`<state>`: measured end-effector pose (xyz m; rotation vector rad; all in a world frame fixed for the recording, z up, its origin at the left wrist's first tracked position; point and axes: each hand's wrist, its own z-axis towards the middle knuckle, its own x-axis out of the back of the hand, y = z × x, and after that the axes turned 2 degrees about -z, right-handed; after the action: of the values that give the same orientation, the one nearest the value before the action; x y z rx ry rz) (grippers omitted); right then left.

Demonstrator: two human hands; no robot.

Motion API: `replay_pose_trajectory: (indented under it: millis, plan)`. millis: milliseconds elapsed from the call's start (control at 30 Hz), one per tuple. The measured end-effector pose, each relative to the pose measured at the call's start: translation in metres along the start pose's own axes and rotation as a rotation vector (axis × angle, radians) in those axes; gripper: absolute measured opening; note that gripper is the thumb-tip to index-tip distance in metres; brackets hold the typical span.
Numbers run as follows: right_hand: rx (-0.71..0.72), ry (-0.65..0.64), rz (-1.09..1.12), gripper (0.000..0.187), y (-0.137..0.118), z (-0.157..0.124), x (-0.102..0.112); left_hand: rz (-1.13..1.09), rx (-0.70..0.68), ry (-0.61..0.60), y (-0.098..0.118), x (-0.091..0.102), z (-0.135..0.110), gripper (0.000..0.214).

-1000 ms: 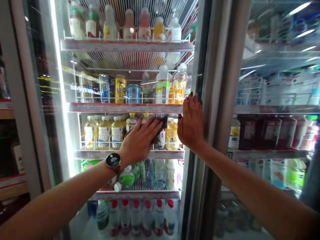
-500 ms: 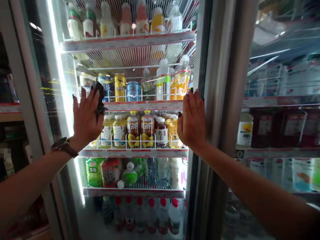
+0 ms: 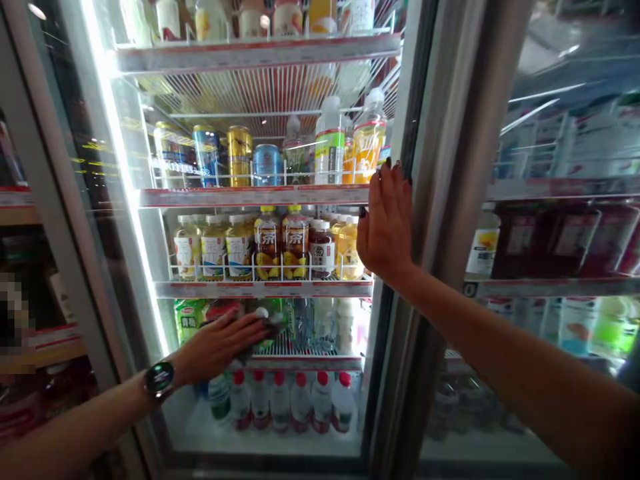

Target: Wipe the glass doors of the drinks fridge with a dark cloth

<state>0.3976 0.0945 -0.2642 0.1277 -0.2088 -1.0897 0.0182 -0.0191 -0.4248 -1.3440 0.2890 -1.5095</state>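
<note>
My left hand (image 3: pixel 220 343) is low on the glass door (image 3: pixel 150 333) of a lit drinks fridge. Its fingers press a small dark cloth (image 3: pixel 267 327) flat against the glass, in front of the shelf of green bottles. A round watch (image 3: pixel 159 377) sits on that wrist. My right hand (image 3: pixel 385 227) lies open and flat on the door's right edge, fingers pointing up, beside the metal frame post (image 3: pixel 445 187). It holds nothing.
Behind the glass are shelves of cans (image 3: pixel 240 153), yellow tea bottles (image 3: pixel 240 247) and red-capped bottles (image 3: pixel 295 400) at the bottom. A second glass door (image 3: pixel 560 220) with drinks is on the right. Shop shelving (image 3: pixel 20 207) stands at the left.
My left hand has swept the cloth from the middle of the glass up to the left and now down to the lower shelf level. My right hand stays on the door edge.
</note>
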Motion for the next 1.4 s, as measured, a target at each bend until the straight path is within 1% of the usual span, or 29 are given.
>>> replay_pose_trajectory:
  millis: [33, 67, 100, 133, 200, 233, 300, 367, 400, 467, 500, 567, 633, 667, 700, 767, 833, 867, 900, 967, 1033, 1067, 1100, 1133, 1167, 1233, 1300, 1367, 1400]
  plan:
    - [-0.009, 0.000, 0.010, 0.074, -0.001, 0.000, 0.001, -0.002, 0.054, 0.002, -0.020, 0.008, -0.018, 0.075]
    - [-0.020, 0.000, 0.020, 0.074, -0.002, 0.001, 0.002, 0.013, 0.118, 0.023, -0.042, 0.019, -0.030, 0.075]
    - [-0.027, 0.000, 0.029, 0.073, -0.003, 0.001, 0.003, 0.042, 0.186, 0.068, -0.065, 0.033, -0.034, 0.075]
    - [-0.030, 0.003, 0.037, 0.073, -0.003, 0.001, 0.003, 0.078, 0.258, 0.131, -0.086, 0.046, -0.032, 0.075]
    - [-0.023, 0.020, 0.044, 0.072, -0.003, 0.001, 0.003, 0.134, 0.408, 0.272, -0.119, 0.071, -0.008, 0.074]
    - [-0.012, 0.032, 0.042, 0.072, -0.002, 0.001, 0.003, 0.145, 0.476, 0.357, -0.128, 0.080, 0.011, 0.074]
    - [0.008, 0.055, 0.024, 0.071, -0.001, 0.001, 0.001, 0.132, 0.579, 0.490, -0.132, 0.088, 0.054, 0.072]
    - [0.010, 0.066, 0.000, 0.070, -0.001, 0.001, 0.000, 0.111, 0.590, 0.540, -0.116, 0.086, 0.093, 0.073]
    - [0.007, 0.066, -0.009, 0.070, -0.001, 0.001, 0.000, 0.102, 0.569, 0.528, -0.102, 0.082, 0.108, 0.074]
    - [-0.008, 0.057, -0.009, 0.069, -0.001, 0.001, 0.000, 0.088, 0.486, 0.433, -0.069, 0.070, 0.126, 0.076]
    - [-0.014, 0.051, -0.003, 0.069, -0.001, 0.001, 0.001, 0.084, 0.431, 0.373, -0.051, 0.061, 0.128, 0.077]
    - [-0.016, 0.031, 0.005, 0.070, -0.002, 0.001, 0.002, 0.076, 0.298, 0.236, -0.017, 0.042, 0.118, 0.077]
    - [-0.017, 0.008, 0.000, 0.071, -0.003, 0.002, 0.004, 0.063, 0.136, 0.135, 0.006, 0.024, 0.093, 0.075]
    - [-0.016, -0.001, -0.006, 0.071, -0.004, 0.002, 0.005, 0.052, 0.063, 0.103, 0.012, 0.017, 0.077, 0.073]
    - [-0.016, -0.005, -0.010, 0.070, -0.005, 0.002, 0.005, 0.039, 0.005, 0.078, 0.012, 0.012, 0.061, 0.072]
    - [-0.016, -0.004, -0.010, 0.068, -0.006, 0.002, 0.006, 0.012, -0.041, 0.041, -0.001, 0.013, 0.032, 0.072]
    - [-0.010, -0.001, 0.001, 0.068, -0.006, 0.002, 0.005, 0.005, 0.028, 0.055, -0.030, 0.026, 0.018, 0.075]
    - [-0.009, -0.002, 0.009, 0.069, -0.006, 0.002, 0.005, 0.012, 0.095, 0.089, -0.048, 0.036, 0.017, 0.077]
    - [-0.008, 0.000, 0.017, 0.071, -0.006, 0.002, 0.004, 0.027, 0.177, 0.143, -0.065, 0.047, 0.022, 0.078]
    - [-0.007, 0.017, 0.020, 0.072, -0.005, 0.002, 0.002, 0.062, 0.354, 0.287, -0.092, 0.068, 0.045, 0.079]
    - [-0.007, 0.037, 0.006, 0.070, -0.005, 0.000, 0.001, 0.086, 0.501, 0.430, -0.104, 0.082, 0.078, 0.078]
    - [-0.005, 0.046, -0.004, 0.069, -0.004, 0.000, 0.001, 0.090, 0.548, 0.476, -0.102, 0.084, 0.096, 0.079]
    - [-0.005, 0.053, -0.013, 0.068, -0.004, -0.001, 0.001, 0.088, 0.572, 0.494, -0.095, 0.083, 0.112, 0.080]
    - [-0.007, 0.053, -0.020, 0.068, -0.004, -0.001, 0.000, 0.082, 0.568, 0.482, -0.083, 0.080, 0.127, 0.082]
    - [-0.010, 0.049, -0.023, 0.068, -0.004, 0.000, 0.001, 0.073, 0.544, 0.444, -0.068, 0.074, 0.140, 0.084]
    - [-0.024, 0.034, -0.022, 0.068, -0.004, 0.002, 0.002, 0.056, 0.431, 0.328, -0.032, 0.057, 0.154, 0.086]
    - [-0.035, 0.016, -0.012, 0.068, -0.003, 0.006, 0.004, 0.054, 0.270, 0.224, 0.005, 0.036, 0.151, 0.081]
    - [-0.042, -0.004, 0.000, 0.067, -0.004, 0.006, 0.007, 0.050, 0.107, 0.142, 0.034, 0.015, 0.132, 0.075]
    - [-0.044, -0.013, 0.003, 0.067, -0.006, 0.004, 0.009, 0.039, 0.038, 0.105, 0.043, 0.007, 0.117, 0.073]
